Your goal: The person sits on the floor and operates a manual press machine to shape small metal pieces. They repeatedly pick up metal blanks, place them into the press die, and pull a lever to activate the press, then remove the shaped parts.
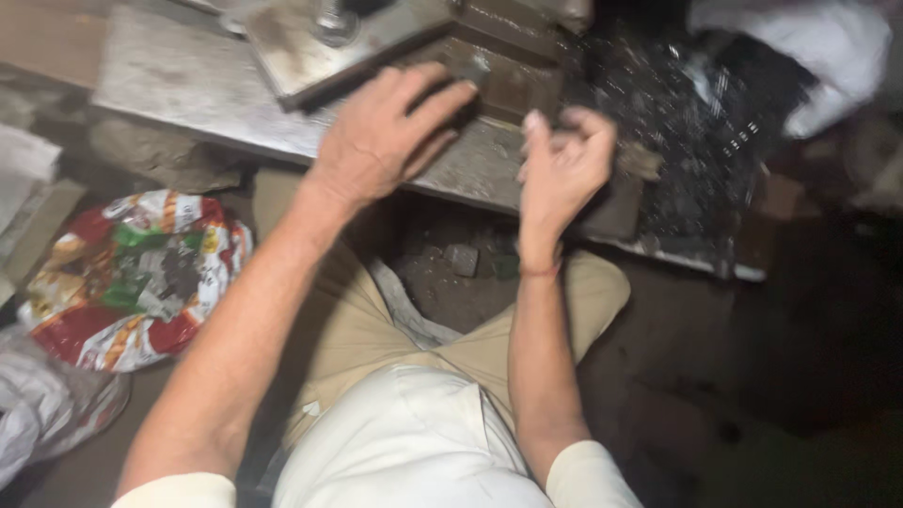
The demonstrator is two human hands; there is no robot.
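A: Reference landmark: the grey metal slab. State the largest items first.

B: The slab runs across the upper part of the view, scuffed and dusty. A rusty metal block assembly sits on top of it, toward its right half. To the right of the slab lies a heap of dark granular debris, and beyond that heap, farthest from the slab, a white sack.

A: Items below the slab?

B: Under the slab's left end, on the floor, lies a crumpled red, green and white printed bag. Under the slab's right half are the person's knees in tan trousers. Between the knees, just beneath the slab's front edge, rests a small grey stone chip on loose dirt.

A: Left hand status?

B: The left hand lies palm down on the slab's front edge. Fingers are extended and close together; their tips touch the dark base of the block assembly. Nothing is gripped.

A: Right hand status?

B: The right hand is raised just off the slab's right end, wrist bent, fingers curled inward toward the thumb in a narrow pinch. Something small and dark appears at the fingertips; blur prevents confirming whether it is held.

A: Smallest item?

B: A round metal boss on the top plate of the block assembly, above the slab.
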